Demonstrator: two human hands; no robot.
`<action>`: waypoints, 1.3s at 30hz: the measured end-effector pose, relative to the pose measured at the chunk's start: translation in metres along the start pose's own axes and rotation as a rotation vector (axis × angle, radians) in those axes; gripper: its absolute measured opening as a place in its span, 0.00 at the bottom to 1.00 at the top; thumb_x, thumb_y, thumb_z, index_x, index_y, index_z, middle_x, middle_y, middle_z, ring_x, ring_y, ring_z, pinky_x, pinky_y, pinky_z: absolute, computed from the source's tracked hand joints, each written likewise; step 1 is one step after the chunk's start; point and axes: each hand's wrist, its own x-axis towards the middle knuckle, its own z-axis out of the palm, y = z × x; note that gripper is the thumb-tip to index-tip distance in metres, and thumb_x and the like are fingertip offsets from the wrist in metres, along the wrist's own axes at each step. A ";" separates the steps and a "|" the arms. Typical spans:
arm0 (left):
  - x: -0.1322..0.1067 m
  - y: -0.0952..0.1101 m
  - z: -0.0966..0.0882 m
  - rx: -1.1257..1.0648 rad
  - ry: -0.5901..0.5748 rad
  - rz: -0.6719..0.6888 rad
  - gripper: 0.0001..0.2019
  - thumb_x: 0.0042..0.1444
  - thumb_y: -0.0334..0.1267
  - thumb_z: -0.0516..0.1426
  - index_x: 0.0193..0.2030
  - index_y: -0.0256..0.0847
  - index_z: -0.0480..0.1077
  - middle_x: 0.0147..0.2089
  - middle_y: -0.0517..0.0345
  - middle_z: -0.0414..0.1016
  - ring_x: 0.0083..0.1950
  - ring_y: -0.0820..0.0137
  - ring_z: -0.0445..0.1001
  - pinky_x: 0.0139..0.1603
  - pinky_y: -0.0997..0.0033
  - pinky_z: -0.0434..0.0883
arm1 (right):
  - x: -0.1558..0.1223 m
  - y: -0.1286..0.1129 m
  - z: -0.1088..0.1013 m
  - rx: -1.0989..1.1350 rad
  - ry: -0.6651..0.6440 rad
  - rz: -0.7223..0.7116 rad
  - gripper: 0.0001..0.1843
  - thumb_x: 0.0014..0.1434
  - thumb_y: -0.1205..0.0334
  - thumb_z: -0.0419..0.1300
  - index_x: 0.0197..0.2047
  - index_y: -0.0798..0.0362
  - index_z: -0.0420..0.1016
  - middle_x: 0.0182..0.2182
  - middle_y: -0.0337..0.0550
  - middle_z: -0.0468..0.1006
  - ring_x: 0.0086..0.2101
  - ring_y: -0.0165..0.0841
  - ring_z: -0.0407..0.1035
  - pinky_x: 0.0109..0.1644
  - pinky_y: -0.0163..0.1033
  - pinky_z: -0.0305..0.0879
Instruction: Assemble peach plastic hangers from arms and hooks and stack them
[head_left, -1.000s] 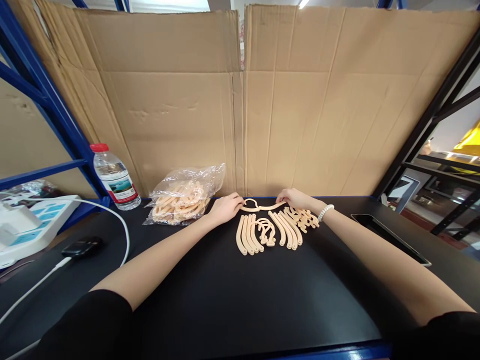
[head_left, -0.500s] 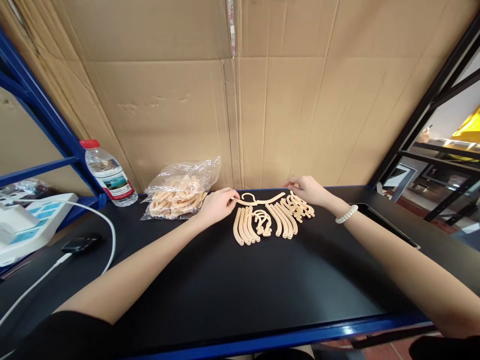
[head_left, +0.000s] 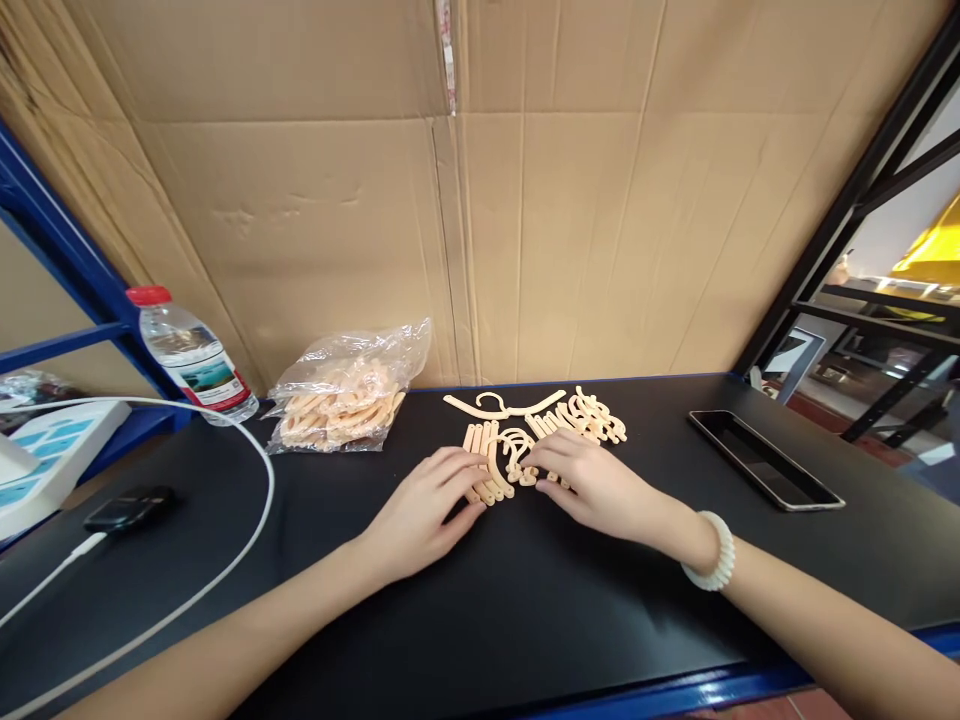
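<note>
One water bottle [head_left: 191, 355], one bag of beige parts [head_left: 337, 400], one assembled hanger [head_left: 502, 405], one black phone [head_left: 129, 507], one tablet [head_left: 765, 472], one white cable [head_left: 273, 488]. Two hands: left hand [head_left: 420, 510], right hand [head_left: 600, 490]. Loose curved strips [head_left: 484, 440] lie partly hidden and cannot be counted.

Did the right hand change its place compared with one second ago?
Yes. The right hand came back toward the person: it was at the hanger's right end, now it rests on the curved pieces in front of it.
</note>
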 end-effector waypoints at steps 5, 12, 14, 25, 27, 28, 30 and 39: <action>-0.003 -0.003 0.010 0.023 -0.172 0.029 0.23 0.63 0.39 0.52 0.65 0.46 0.59 0.68 0.51 0.61 0.70 0.56 0.55 0.68 0.48 0.56 | 0.001 -0.002 0.013 -0.121 -0.057 -0.106 0.22 0.65 0.68 0.52 0.62 0.52 0.63 0.57 0.50 0.69 0.60 0.44 0.57 0.61 0.53 0.58; -0.007 -0.007 0.009 0.020 -0.220 0.013 0.25 0.64 0.38 0.51 0.67 0.46 0.56 0.69 0.52 0.60 0.70 0.58 0.55 0.68 0.48 0.56 | 0.005 0.005 0.027 -0.207 -0.070 -0.160 0.19 0.66 0.72 0.49 0.58 0.54 0.67 0.53 0.49 0.73 0.56 0.41 0.63 0.59 0.48 0.61; -0.008 -0.006 0.009 0.054 -0.228 0.018 0.24 0.64 0.36 0.51 0.67 0.46 0.57 0.68 0.53 0.60 0.70 0.59 0.56 0.68 0.50 0.59 | 0.006 0.006 0.029 -0.227 -0.046 -0.181 0.17 0.66 0.72 0.48 0.55 0.54 0.69 0.48 0.48 0.74 0.52 0.39 0.65 0.56 0.47 0.62; -0.010 -0.005 0.009 0.105 -0.201 0.044 0.23 0.63 0.34 0.51 0.65 0.46 0.59 0.67 0.54 0.62 0.69 0.59 0.58 0.65 0.52 0.64 | 0.010 0.011 0.028 -0.255 0.021 -0.142 0.10 0.63 0.67 0.57 0.49 0.55 0.72 0.47 0.49 0.74 0.48 0.40 0.67 0.50 0.47 0.66; -0.011 -0.006 0.009 0.099 -0.196 0.047 0.23 0.63 0.33 0.51 0.65 0.46 0.57 0.68 0.53 0.61 0.69 0.58 0.57 0.65 0.52 0.64 | 0.009 0.010 0.024 -0.231 0.036 -0.145 0.10 0.64 0.67 0.57 0.49 0.55 0.72 0.48 0.50 0.74 0.49 0.40 0.67 0.50 0.47 0.66; -0.011 -0.006 0.009 0.095 -0.187 0.045 0.24 0.63 0.33 0.51 0.66 0.46 0.56 0.68 0.52 0.61 0.69 0.58 0.57 0.65 0.51 0.64 | 0.008 0.010 0.022 -0.208 0.047 -0.137 0.10 0.64 0.67 0.55 0.49 0.54 0.72 0.47 0.49 0.74 0.49 0.40 0.67 0.50 0.47 0.66; -0.011 -0.006 0.009 0.079 -0.148 0.023 0.25 0.62 0.32 0.51 0.66 0.45 0.55 0.67 0.51 0.61 0.69 0.59 0.57 0.65 0.52 0.63 | 0.005 0.010 0.017 -0.141 0.077 -0.104 0.11 0.65 0.68 0.53 0.49 0.54 0.72 0.46 0.49 0.75 0.48 0.39 0.67 0.50 0.47 0.66; -0.007 -0.012 0.001 -0.044 0.066 -0.151 0.17 0.59 0.32 0.54 0.55 0.45 0.63 0.55 0.51 0.68 0.58 0.61 0.67 0.57 0.59 0.69 | -0.002 0.027 0.000 0.131 0.287 0.079 0.10 0.64 0.71 0.53 0.44 0.53 0.73 0.39 0.45 0.77 0.40 0.35 0.70 0.45 0.44 0.67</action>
